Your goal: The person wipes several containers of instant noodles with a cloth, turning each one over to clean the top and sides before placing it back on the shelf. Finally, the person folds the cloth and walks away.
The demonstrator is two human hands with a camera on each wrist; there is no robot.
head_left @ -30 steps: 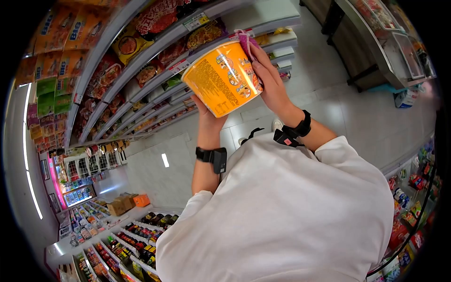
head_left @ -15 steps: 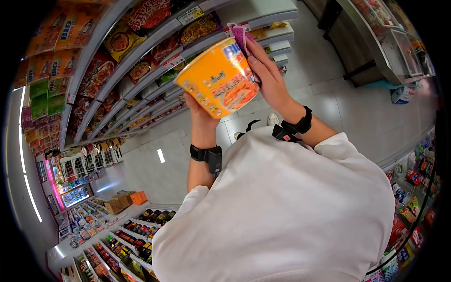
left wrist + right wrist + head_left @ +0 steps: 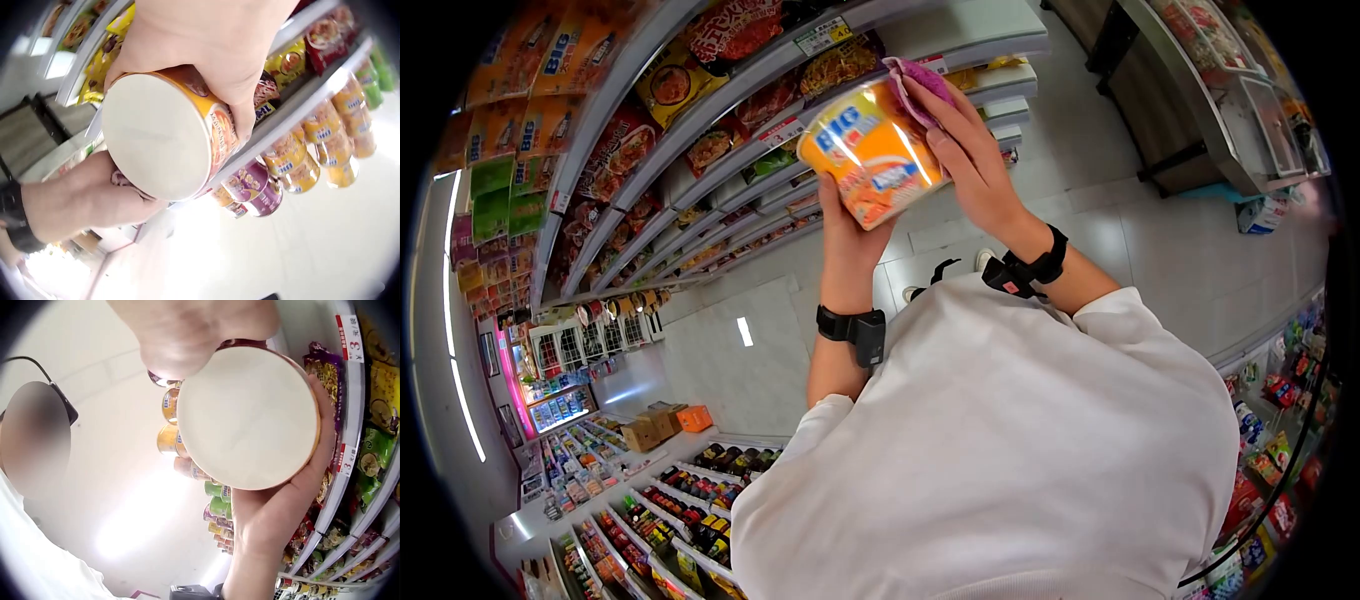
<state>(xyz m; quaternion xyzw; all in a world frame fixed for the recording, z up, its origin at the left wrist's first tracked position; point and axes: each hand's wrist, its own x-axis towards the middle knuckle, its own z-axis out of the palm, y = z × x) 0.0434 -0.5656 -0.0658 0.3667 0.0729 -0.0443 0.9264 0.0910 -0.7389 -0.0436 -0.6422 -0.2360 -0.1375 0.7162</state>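
Note:
An orange instant noodle tub (image 3: 870,150) printed with "BIG" is held up tilted in front of the shelves. My left hand (image 3: 852,225) grips it from below, its fingers and thumb spread round the wall in the left wrist view. On the tub's other side, my right hand (image 3: 975,165) holds a purple cloth (image 3: 925,88) against the wall near one end. Its fingers lie over the cloth. Both wrist views show the tub's plain white round end (image 3: 156,137). The cloth is mostly hidden under the right hand in the left wrist view.
Shelves of noodle packets (image 3: 675,85) with price tags (image 3: 825,36) rise close behind the tub. More noodle tubs (image 3: 322,134) stand stacked on the top shelf. A counter (image 3: 1200,90) stands at the right, and racks of bottles (image 3: 700,490) at the lower left.
The tub has turned in my hands: the small-print side gave way to the picture, then the "BIG" logo. The cloth stays at its side, more of it spread over the wall.

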